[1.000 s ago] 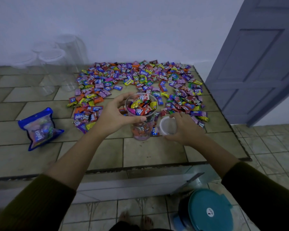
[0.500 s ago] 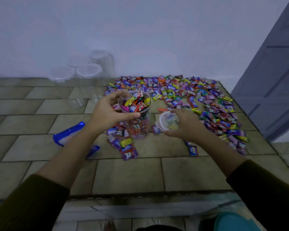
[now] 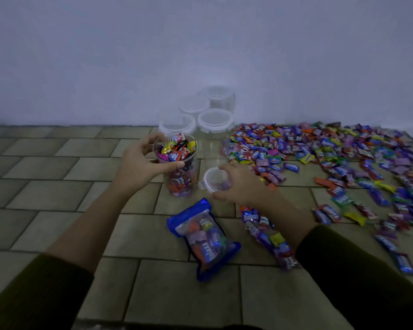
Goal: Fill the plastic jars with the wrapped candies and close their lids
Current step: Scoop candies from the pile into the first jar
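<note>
A clear plastic jar (image 3: 180, 181) stands upright on the tiled counter, filled to the brim with wrapped candies. My left hand (image 3: 142, 166) grips it round the rim. Just right of the jar, my right hand (image 3: 242, 184) holds a clear round lid (image 3: 214, 178) off the jar, a little above the counter. A wide spread of loose wrapped candies (image 3: 320, 153) covers the counter to the right.
Several lidded clear jars (image 3: 215, 120) stand against the white wall behind the filled one. A blue candy bag (image 3: 204, 238) lies in front of the jar, near my right forearm. The tiled counter (image 3: 45, 186) runs off to the left.
The view has swung left, so the candy spread sits further right. My left hand has carried the full jar leftward, toward the lidded jars. My right hand still holds the lid beside it.
</note>
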